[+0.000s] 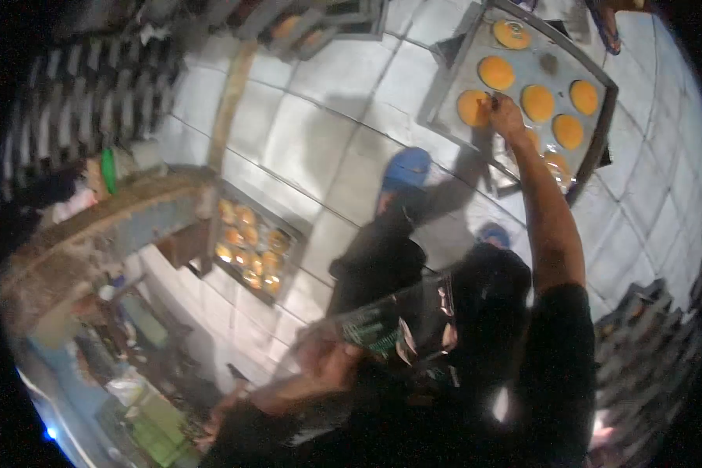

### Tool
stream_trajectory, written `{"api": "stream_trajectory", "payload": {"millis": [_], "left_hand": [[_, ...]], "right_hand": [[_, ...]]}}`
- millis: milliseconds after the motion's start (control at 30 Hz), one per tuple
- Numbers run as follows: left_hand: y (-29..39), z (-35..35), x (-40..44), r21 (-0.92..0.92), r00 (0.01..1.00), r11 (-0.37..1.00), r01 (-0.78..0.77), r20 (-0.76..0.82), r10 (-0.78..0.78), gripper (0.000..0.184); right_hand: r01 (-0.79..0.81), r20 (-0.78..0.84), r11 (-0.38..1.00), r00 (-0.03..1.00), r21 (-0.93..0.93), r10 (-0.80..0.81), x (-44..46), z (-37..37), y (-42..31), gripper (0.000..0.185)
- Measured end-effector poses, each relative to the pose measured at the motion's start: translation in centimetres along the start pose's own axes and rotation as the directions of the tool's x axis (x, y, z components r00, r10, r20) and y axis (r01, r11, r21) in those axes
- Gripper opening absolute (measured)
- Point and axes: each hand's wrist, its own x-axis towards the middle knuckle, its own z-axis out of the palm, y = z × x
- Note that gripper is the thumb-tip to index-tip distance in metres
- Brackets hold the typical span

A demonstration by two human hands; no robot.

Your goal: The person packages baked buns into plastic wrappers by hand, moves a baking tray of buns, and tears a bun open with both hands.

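My right hand [507, 118] reaches down to a metal tray [550, 66] at the upper right. Its fingers are closed at the right edge of a round golden bun [473, 108]; a small dark patch shows at the fingertips, too blurred to name. Around it on the tray lie several more buns, such as one bun [537, 103] just to the right. A bun [558, 165] near the lower corner is under shiny clear plastic. Held low in front of my body, my left hand [327, 360] grips a clear plastic bag [402, 324] with green print.
A second tray [288, 269] of several wrapped buns sits on the tiled floor [320, 129] to the left. My blue sandal [406, 168] stands between the trays. Ribbed dark stacks [93, 101] line the upper left, beside a worn wooden bench [93, 222]. Another person's foot [607, 31] shows above.
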Motion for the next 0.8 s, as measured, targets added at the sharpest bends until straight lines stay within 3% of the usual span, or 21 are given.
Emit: {"api": "stream_trajectory", "payload": {"millis": [67,100,133,200,233,267,300,333,400,433,467,533,600,667,700,733,767,800], "left_hand": [[2.5,1.1,2.5,-0.033,0.999,0.998,-0.047,0.020,0.048,0.033],[5.0,1.6,3.6,-0.082,0.991,0.987,0.135,0.009,-0.135,0.031],[5.2,1.3,3.5,-0.120,0.978,0.971,0.208,0.026,-0.206,0.030],[3.4,-0.8,1.7,-0.238,0.904,0.872,0.428,0.121,-0.411,0.038],[3.0,-0.3,2.6,-0.281,0.878,0.833,0.476,0.193,-0.437,0.044],[2.5,0.2,3.4,-0.314,0.847,0.789,0.527,0.263,-0.461,0.050],[4.2,2.1,4.5,-0.249,0.901,0.866,0.434,0.118,-0.417,0.036],[6.2,3.5,5.2,-0.179,0.933,0.922,0.344,-0.043,-0.357,0.025],[8.2,4.1,6.3,-0.181,0.970,0.955,0.234,-0.028,-0.243,0.030],[7.6,3.4,6.4,-0.128,0.973,0.965,0.229,0.062,-0.222,0.031],[7.2,3.0,6.4,-0.076,0.967,0.973,0.218,0.153,-0.205,0.033],[7.1,3.1,6.0,-0.185,0.968,0.956,0.229,0.146,-0.204,0.035],[7.1,3.7,5.3,-0.287,0.962,0.921,0.262,0.154,-0.225,0.036],[8.0,4.1,5.2,-0.471,0.962,0.843,0.262,0.200,-0.187,0.038],[8.8,4.1,5.1,-0.551,0.926,0.744,0.378,0.225,-0.303,0.034],[8.3,3.8,5.3,-0.575,0.930,0.731,0.367,0.238,-0.279,0.034],[7.3,3.7,6.0,-0.657,0.913,0.635,0.407,0.275,-0.301,0.030],[6.7,3.5,6.5,-0.722,0.893,0.530,0.445,0.318,-0.318,0.027]], "right_hand": [[-0.041,-0.146,0.994,0.988,0.103,0.056,1.4,1.9,-2.6,0.050],[-0.163,-0.078,0.987,0.984,0.000,0.163,0.5,2.3,-4.3,0.054],[-0.277,-0.026,0.953,0.961,-0.121,0.276,0.5,1.1,-5.8,0.058],[-0.006,-0.133,0.969,0.991,-0.247,-0.028,-1.1,3.3,-4.7,0.042],[0.111,-0.182,0.936,0.967,-0.333,-0.179,-1.9,4.4,-4.2,0.037],[0.184,-0.117,0.941,0.967,-0.285,-0.225,-2.6,4.9,-3.5,0.047],[0.251,-0.052,0.941,0.962,-0.228,-0.269,-3.3,5.3,-3.0,0.057],[0.292,-0.089,0.945,0.948,-0.144,-0.307,-3.8,5.9,-2.0,0.064],[-0.075,0.064,0.988,0.996,0.137,0.067,-6.6,-0.2,-7.4,0.068],[-0.185,0.035,0.945,0.983,0.270,0.183,-8.4,-3.7,-10.7,0.065],[-0.281,0.024,0.873,0.955,0.399,0.296,-10.1,-6.6,-13.7,0.062],[-0.353,0.190,0.471,0.914,0.808,0.360,-12.9,-10.0,-15.9,0.054],[-0.167,0.126,0.163,0.963,0.972,0.237,-18.8,-14.2,-21.1,0.049],[-0.104,0.085,0.106,0.982,0.989,0.170,-25.1,-18.5,-27.7,0.049],[-0.093,0.071,0.185,0.990,0.978,0.122,-27.5,-18.9,-28.4,0.053],[-0.045,-0.020,0.467,0.991,0.883,0.134,-30.4,-20.1,-31.1,0.057],[-0.006,-0.113,0.706,0.986,0.708,0.121,-33.8,-21.1,-34.8,0.060],[0.016,-0.148,0.715,0.981,0.699,0.123,-36.4,-20.6,-37.6,0.070]]}}
